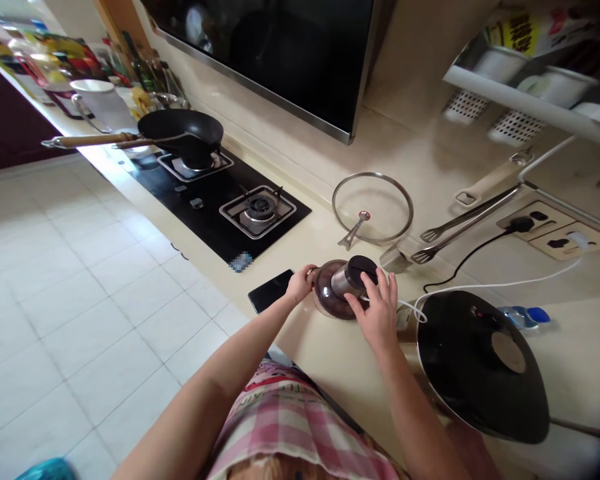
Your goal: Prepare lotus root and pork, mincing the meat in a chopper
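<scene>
A small electric chopper [341,287] with a brownish clear bowl and a steel-and-black motor top stands on the beige counter [330,353]. My left hand [300,283] grips the left side of the bowl, fingers curled on it. My right hand [377,308] rests on the motor top, fingers wrapped over its black cap. A white cable [480,287] runs from the chopper's right side to the wall socket [570,241].
A black phone [271,290] lies left of the chopper. A glass lid [373,208] leans on the wall, with tongs [467,223] beside it. A black cooker lid [483,363] sits at right. On the gas hob [220,200] a black wok [180,133] stands.
</scene>
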Motion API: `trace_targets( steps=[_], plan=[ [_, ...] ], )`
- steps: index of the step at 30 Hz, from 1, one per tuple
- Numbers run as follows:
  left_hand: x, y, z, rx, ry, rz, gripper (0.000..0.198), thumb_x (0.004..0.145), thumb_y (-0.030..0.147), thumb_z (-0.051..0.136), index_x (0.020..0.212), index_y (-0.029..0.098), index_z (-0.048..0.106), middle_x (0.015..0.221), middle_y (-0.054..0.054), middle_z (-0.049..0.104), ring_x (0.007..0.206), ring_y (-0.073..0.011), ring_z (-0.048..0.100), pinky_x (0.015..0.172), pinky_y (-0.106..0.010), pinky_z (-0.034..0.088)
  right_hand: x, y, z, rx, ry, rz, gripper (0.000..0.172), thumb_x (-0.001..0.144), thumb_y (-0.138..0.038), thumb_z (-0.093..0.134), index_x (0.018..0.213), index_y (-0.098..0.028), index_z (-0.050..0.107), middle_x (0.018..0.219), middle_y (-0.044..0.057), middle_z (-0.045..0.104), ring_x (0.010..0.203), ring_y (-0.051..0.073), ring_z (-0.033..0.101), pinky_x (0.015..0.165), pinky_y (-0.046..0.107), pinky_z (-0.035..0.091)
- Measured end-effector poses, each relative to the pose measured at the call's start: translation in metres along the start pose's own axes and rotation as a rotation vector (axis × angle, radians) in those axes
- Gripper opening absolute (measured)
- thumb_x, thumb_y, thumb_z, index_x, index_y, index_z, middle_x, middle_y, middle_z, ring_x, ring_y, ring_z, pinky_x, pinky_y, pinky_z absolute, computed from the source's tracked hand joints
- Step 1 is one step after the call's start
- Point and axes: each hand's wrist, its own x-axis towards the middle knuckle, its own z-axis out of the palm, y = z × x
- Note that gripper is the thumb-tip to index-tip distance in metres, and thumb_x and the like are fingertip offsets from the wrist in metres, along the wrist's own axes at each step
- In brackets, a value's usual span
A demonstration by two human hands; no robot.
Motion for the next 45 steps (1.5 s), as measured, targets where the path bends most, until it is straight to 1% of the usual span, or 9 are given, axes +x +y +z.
trace_targets(
  steps=[6,11,21,25,28,32,37,41,45],
  plan=[
    [-0.002,0.001,-0.001,0.013,0.008,-0.024,0.031,0.087,0.038,0.048,0.111,0.022,0.061,0.067,0.0,0.062,0.052,-0.0102,0.054,0.055,-0.021,0.047,0.001,0.002,0.001,0.006,0.001,-0.017,0.055,0.083,-0.055,0.053,0.125,-0.019,0.054,0.142,0.015,0.039,0.136,0.036,0.022,0.104,0.057,0.033],
    [-0.004,0.005,-0.002,0.009,0.005,-0.029,0.032,0.087,0.037,0.049,0.112,0.021,0.06,0.069,-0.001,0.062,0.054,-0.0107,0.055,0.053,-0.021,0.046,0.002,0.002,0.002,0.014,0.011,-0.024,0.055,0.082,-0.054,0.054,0.125,-0.02,0.054,0.141,0.015,0.039,0.135,0.037,0.023,0.102,0.06,0.034],
    [0.001,-0.005,0.001,0.03,0.024,0.019,0.031,0.088,0.036,0.046,0.11,0.023,0.062,0.066,0.0,0.063,0.054,-0.0115,0.056,0.054,-0.021,0.046,0.002,0.003,0.003,0.015,0.02,-0.03,0.055,0.082,-0.054,0.055,0.124,-0.018,0.055,0.14,0.016,0.04,0.135,0.037,0.023,0.102,0.059,0.034],
    [0.0,-0.005,0.001,0.04,0.034,0.039,0.03,0.088,0.036,0.047,0.109,0.023,0.063,0.064,0.0,0.063,0.053,-0.0117,0.055,0.057,-0.022,0.046,0.003,0.004,0.002,0.015,0.019,-0.047,0.054,0.083,-0.053,0.054,0.122,-0.017,0.057,0.139,0.017,0.042,0.135,0.037,0.024,0.103,0.06,0.033],
    [-0.001,-0.004,0.001,0.044,0.043,0.049,0.029,0.088,0.035,0.047,0.109,0.023,0.063,0.064,0.0,0.063,0.054,-0.0117,0.055,0.058,-0.022,0.046,0.003,0.004,0.001,0.02,0.005,-0.049,0.052,0.084,-0.053,0.053,0.123,-0.018,0.056,0.139,0.017,0.041,0.135,0.037,0.024,0.102,0.061,0.032],
    [-0.001,-0.002,0.001,0.055,0.05,0.051,0.028,0.088,0.031,0.047,0.109,0.022,0.064,0.063,0.001,0.062,0.055,-0.0125,0.056,0.06,-0.023,0.047,0.003,0.005,0.001,0.019,-0.001,-0.057,0.052,0.084,-0.052,0.052,0.123,-0.018,0.055,0.14,0.017,0.041,0.135,0.038,0.023,0.102,0.062,0.032],
    [-0.003,0.002,0.0,0.073,0.055,0.055,0.029,0.088,0.031,0.047,0.109,0.021,0.064,0.07,-0.001,0.066,0.06,-0.0135,0.059,0.064,-0.024,0.048,0.004,0.007,0.002,0.015,0.011,-0.075,0.052,0.084,-0.053,0.052,0.122,-0.018,0.056,0.138,0.017,0.042,0.134,0.039,0.026,0.101,0.064,0.033],
    [-0.004,0.007,-0.001,0.08,0.065,0.051,0.029,0.087,0.031,0.049,0.109,0.021,0.065,0.074,-0.002,0.068,0.065,-0.0144,0.06,0.067,-0.024,0.048,0.005,0.008,0.001,0.009,0.016,-0.095,0.052,0.083,-0.052,0.053,0.121,-0.016,0.057,0.137,0.018,0.043,0.133,0.038,0.027,0.102,0.061,0.032],
    [-0.005,0.009,-0.001,0.089,0.075,0.057,0.028,0.087,0.032,0.05,0.107,0.022,0.067,0.074,-0.002,0.069,0.069,-0.0155,0.061,0.07,-0.024,0.047,0.005,0.009,0.001,0.015,0.015,-0.104,0.053,0.083,-0.052,0.054,0.121,-0.016,0.057,0.137,0.018,0.044,0.132,0.039,0.028,0.102,0.062,0.031]
  ],
)
